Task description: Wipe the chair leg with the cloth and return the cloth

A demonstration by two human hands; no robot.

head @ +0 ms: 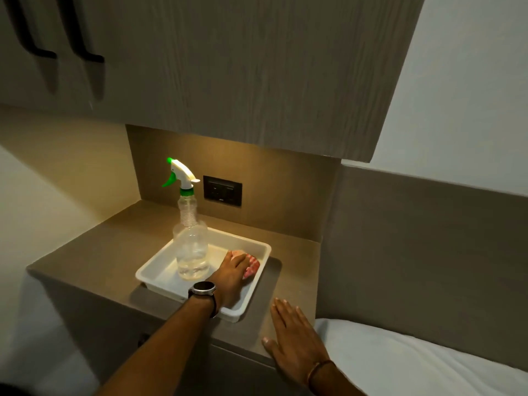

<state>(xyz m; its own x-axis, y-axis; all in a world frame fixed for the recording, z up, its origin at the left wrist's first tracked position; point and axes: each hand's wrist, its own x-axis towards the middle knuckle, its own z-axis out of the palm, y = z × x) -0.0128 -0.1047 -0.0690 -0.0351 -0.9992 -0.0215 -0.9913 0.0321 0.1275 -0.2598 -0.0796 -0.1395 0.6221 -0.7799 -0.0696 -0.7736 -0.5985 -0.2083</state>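
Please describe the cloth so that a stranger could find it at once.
On the brown counter beside the bed sits a white tray. The cloth lies in its right part, under the left hand. It is pink; the spray bottle beside it is clear.

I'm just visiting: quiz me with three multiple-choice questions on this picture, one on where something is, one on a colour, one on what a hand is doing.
1. Where does the spray bottle stand?
A. in the white tray
B. on the bed
C. on the floor

2. What colour is the bottle's trigger?
A. blue
B. green
C. black

3. What is the right hand doing?
A. squeezing the bottle
B. lifting the tray
C. resting flat and open on the counter

Answers: 1 A, its base sits inside the tray's rim. 2 B, trigger and nozzle tip are green. 3 C, fingers spread, holding nothing, while the left hand lies on the pink cloth.
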